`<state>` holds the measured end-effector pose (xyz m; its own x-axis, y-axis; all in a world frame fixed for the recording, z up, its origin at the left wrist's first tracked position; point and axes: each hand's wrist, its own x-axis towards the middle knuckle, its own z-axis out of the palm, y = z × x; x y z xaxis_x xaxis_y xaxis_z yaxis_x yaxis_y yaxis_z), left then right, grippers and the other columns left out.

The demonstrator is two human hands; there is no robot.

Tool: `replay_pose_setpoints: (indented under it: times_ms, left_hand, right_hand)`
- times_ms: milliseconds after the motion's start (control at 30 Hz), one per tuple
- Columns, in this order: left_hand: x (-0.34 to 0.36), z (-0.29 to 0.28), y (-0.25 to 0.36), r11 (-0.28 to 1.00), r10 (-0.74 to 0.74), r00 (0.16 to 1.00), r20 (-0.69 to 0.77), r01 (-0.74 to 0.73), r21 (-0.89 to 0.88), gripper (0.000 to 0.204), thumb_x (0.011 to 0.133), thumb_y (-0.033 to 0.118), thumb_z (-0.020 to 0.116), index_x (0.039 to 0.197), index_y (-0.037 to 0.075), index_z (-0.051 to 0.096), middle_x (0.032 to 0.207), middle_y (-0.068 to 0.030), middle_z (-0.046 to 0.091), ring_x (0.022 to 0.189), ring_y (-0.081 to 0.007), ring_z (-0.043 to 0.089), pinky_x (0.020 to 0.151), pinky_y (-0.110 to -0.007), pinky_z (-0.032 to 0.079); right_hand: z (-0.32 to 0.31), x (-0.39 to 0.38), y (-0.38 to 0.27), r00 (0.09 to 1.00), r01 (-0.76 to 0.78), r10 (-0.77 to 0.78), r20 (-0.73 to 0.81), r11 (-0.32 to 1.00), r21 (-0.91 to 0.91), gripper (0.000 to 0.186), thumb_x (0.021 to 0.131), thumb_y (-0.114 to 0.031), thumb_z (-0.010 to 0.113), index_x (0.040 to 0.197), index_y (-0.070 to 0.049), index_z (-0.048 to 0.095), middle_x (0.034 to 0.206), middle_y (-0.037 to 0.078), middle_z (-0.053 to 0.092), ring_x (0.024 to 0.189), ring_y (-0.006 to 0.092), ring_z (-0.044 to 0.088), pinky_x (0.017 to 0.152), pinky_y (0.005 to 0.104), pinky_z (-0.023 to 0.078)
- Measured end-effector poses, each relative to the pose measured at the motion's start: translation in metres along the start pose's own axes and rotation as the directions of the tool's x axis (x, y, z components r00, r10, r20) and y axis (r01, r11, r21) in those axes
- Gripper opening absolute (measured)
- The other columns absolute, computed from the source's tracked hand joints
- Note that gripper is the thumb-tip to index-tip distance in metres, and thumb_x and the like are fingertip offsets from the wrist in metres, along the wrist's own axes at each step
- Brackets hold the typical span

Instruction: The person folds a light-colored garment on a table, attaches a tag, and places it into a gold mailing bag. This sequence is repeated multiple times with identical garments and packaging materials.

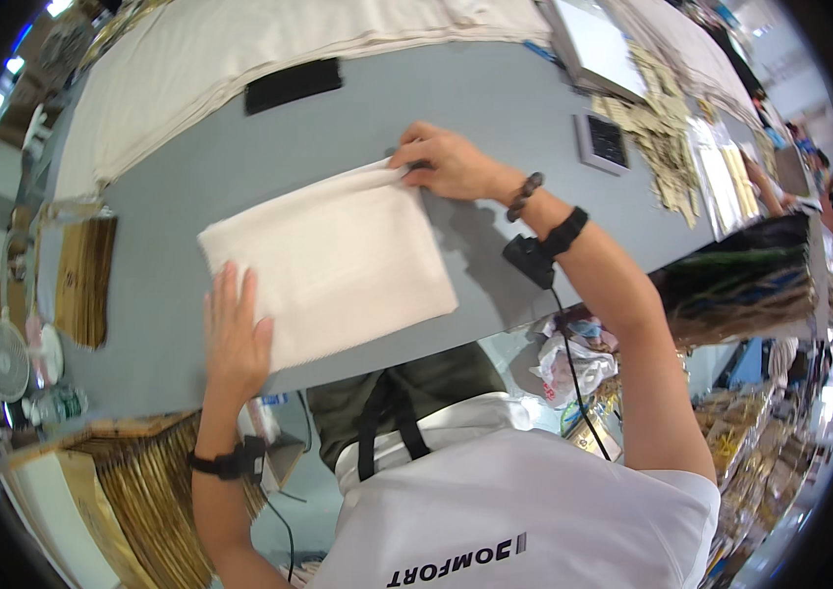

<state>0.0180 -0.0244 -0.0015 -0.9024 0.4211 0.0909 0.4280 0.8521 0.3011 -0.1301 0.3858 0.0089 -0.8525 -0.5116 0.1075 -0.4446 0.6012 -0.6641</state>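
Note:
A folded cream cloth [338, 265] lies on the grey table, roughly a rectangle and slightly askew. My left hand [237, 324] rests flat on its lower left part, fingers stretched out and lying side by side. My right hand [441, 159] grips the top right corner between thumb and fingers, with the fingertips partly hidden at the edge. Straps with small dark devices sit on both my wrists.
Beyond lie a black flat rectangle [292, 85], long cream fabric [289, 29], a small dark-screened device [605, 142] and tan scraps [667, 167]. Brown packets [82, 280] are at left, beside a white fan [4, 358]. Another person's arm [765, 187] shows far right.

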Motion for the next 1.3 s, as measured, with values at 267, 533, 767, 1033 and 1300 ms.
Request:
replay_pose_setpoints:
  times_ms: [267,533,767,1033,1300]
  left_hand:
    - [0.008,-0.001,0.016,0.999,0.03,0.999,0.028,-0.031,0.025,0.061,0.105,0.019,0.049,0.162,0.0,0.039,0.171,-0.0255,0.028,0.158,-0.0462,0.026,0.128,-0.058,0.017]
    - [0.008,0.01,0.025,0.998,-0.014,0.999,-0.036,0.016,0.055,0.061,0.106,0.019,0.049,0.163,0.001,0.038,0.171,-0.0238,0.029,0.158,-0.0435,0.027,0.129,-0.058,0.017]
    - [0.008,0.01,0.026,0.998,-0.027,0.996,-0.081,0.032,0.05,0.058,0.106,0.02,0.05,0.16,0.001,0.044,0.169,-0.0227,0.035,0.157,-0.0415,0.031,0.129,-0.058,0.018]
    - [0.003,0.012,0.02,0.995,-0.055,0.981,-0.185,0.038,-0.093,0.053,0.105,0.019,0.049,0.155,0.001,0.051,0.169,-0.0225,0.036,0.156,-0.0422,0.033,0.128,-0.057,0.021]
    - [-0.001,0.013,0.006,0.95,-0.055,0.943,-0.327,-0.051,-0.307,0.047,0.104,0.016,0.049,0.147,-0.001,0.06,0.164,-0.0243,0.044,0.152,-0.0438,0.04,0.125,-0.052,0.028]
  right_hand:
    - [-0.041,-0.051,0.012,0.969,-0.154,0.05,-0.241,0.888,-0.434,0.025,0.097,-0.025,0.071,0.121,-0.016,0.073,0.124,0.011,0.067,0.106,0.0341,0.069,0.089,0.0426,0.057]
    - [-0.161,-0.225,0.105,0.482,-0.831,0.263,-0.835,0.438,-0.342,0.021,0.096,-0.029,0.064,0.1,-0.014,0.078,0.09,0.017,0.077,0.087,0.0405,0.074,0.075,0.049,0.057]
    - [-0.183,-0.333,0.169,0.271,-0.963,0.583,-0.766,0.156,-0.221,0.037,0.096,-0.039,0.061,0.106,-0.01,0.08,0.104,0.021,0.077,0.099,0.0437,0.072,0.087,0.0521,0.056]
    - [-0.192,-0.318,0.148,0.22,-0.954,0.371,-0.902,0.274,-0.12,0.04,0.099,-0.043,0.056,0.099,-0.01,0.079,0.091,0.021,0.074,0.089,0.046,0.07,0.078,0.0509,0.055]
    - [-0.178,-0.19,0.055,0.366,-0.653,0.364,-0.856,0.756,0.043,0.044,0.1,-0.044,0.071,0.11,-0.002,0.081,0.072,0.004,0.071,0.065,0.0119,0.063,0.062,0.0312,0.049]
